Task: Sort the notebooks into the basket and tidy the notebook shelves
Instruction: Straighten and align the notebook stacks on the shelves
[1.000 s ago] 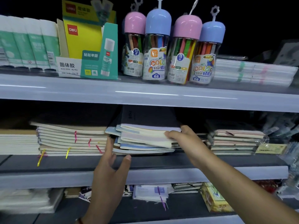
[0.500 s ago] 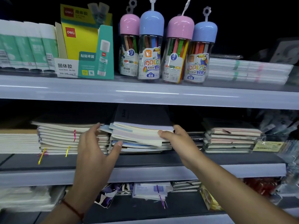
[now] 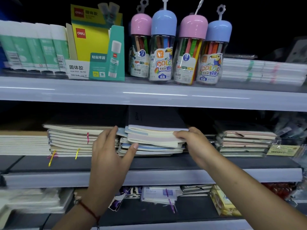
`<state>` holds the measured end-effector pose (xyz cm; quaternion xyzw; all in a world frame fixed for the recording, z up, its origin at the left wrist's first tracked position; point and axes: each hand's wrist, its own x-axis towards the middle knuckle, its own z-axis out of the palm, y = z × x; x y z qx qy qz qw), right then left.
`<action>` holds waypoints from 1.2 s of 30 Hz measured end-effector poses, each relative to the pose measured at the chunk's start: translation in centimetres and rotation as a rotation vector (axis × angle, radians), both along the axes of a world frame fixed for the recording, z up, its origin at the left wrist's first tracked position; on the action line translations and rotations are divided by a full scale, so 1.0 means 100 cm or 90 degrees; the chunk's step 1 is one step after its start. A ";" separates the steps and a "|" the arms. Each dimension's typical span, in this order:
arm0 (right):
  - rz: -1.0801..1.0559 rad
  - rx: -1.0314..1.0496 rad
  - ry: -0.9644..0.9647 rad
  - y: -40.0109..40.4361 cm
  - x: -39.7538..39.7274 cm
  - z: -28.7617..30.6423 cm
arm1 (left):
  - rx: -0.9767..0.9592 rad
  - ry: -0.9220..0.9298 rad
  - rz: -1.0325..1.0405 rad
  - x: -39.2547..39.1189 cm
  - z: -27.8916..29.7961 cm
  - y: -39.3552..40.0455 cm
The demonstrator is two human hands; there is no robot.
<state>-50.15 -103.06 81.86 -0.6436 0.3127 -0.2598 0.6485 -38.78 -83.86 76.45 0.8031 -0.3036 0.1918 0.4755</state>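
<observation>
A loose pile of pastel blue and pink notebooks [image 3: 154, 141] lies on the middle shelf [image 3: 149, 176]. My left hand [image 3: 111, 151] touches the pile's left end with straight fingers, its thumb against the front edges. My right hand [image 3: 194, 141] grips the right end of the upper notebooks, fingers curled over their edge. A taller stack of cream notebooks with coloured ribbons [image 3: 71, 141] stands to the left. A wrapped stack of pink-edged notebooks [image 3: 245, 143] stands to the right. No basket is in view.
The upper shelf [image 3: 149, 95] carries glue sticks [image 3: 33, 47], a glue-stick display box [image 3: 98, 45] and several crayon jars [image 3: 176, 47], just above my hands. The lower shelf holds more notebooks [image 3: 159, 193] and a yellow packet [image 3: 222, 201].
My left hand rose from the shelf edge to the left end of the pastel pile. My right hand kept its hold on the right end, and the pile looks slightly squarer.
</observation>
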 end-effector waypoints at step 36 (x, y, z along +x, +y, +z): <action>0.102 -0.586 0.248 -0.024 -0.010 -0.025 | 0.229 -0.405 0.088 0.055 -0.006 0.003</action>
